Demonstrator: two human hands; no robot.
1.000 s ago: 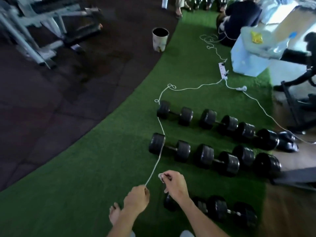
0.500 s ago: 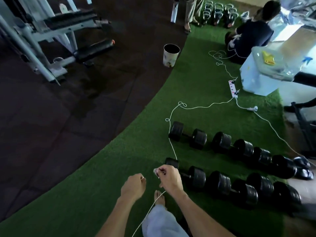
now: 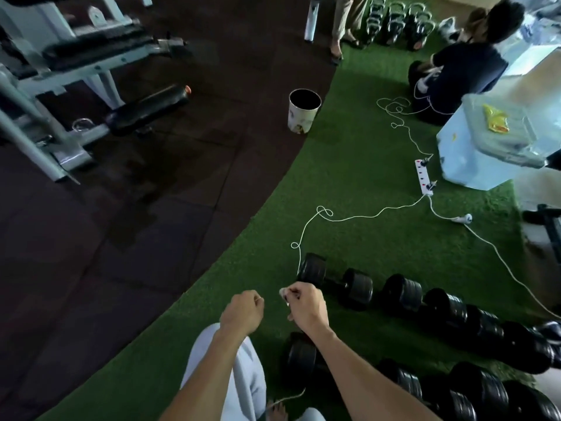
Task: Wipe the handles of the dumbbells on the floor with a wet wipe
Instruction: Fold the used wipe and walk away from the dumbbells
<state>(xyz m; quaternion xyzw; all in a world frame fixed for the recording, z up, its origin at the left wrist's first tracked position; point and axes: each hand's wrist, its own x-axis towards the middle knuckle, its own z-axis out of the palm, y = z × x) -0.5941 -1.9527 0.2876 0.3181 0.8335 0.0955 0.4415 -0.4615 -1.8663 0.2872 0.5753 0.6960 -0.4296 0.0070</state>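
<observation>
Pinching wet wipe (image 3: 284, 294), right hand (image 3: 306, 305)

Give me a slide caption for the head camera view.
Right hand pinches a wet wipe beside the curled left hand, above dumbbells on green turf.

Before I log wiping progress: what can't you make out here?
Head view only:
- Wet wipe: a small white scrap, mostly hidden in the right hand.
- Left hand: curled; contents hidden.
- Near-row dumbbells: handles covered by the right forearm, row cut off by the bottom edge.
</observation>
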